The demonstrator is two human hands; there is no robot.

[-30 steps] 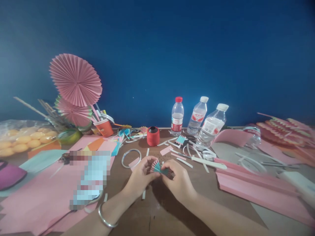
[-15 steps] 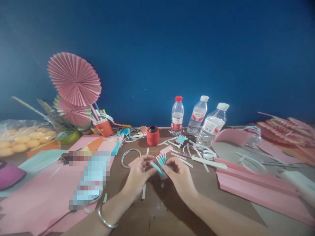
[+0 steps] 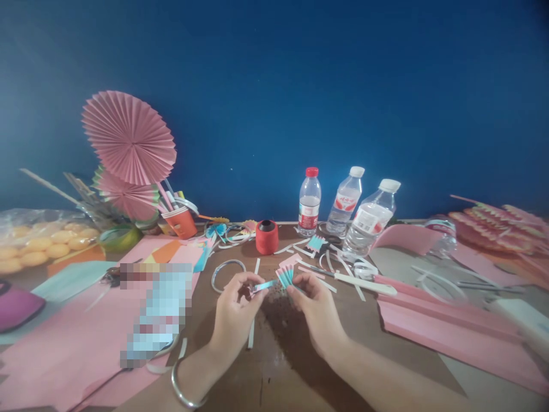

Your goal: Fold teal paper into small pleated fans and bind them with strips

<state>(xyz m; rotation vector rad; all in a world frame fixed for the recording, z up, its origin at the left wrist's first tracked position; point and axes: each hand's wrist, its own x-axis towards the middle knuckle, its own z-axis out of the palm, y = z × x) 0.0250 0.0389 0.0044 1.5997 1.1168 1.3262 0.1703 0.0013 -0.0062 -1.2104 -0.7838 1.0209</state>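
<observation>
Between thumb and fingers, my left hand pinches a narrow folded strip of paper, pale blue along its upper face. My right hand grips a small pleated paper piece, pink at one edge and turquoise in its folds, slightly fanned out. A small gap separates the two papers. Both hands are above the brown table. Just beyond them are a red spool of thread and a roll of tape. Another pleated turquoise piece lies farther back.
Three bottles, including a red-capped bottle, stand along the blue wall. Pink folded paper lies at right, with a pale stick beside it. Pink sheets cover the left. A pink paper fan rises behind an orange cup.
The pleated paper and the folded strip were together between both hands; now they are apart. My left hand has drawn slightly left with the strip, while the right keeps the pleated piece.
</observation>
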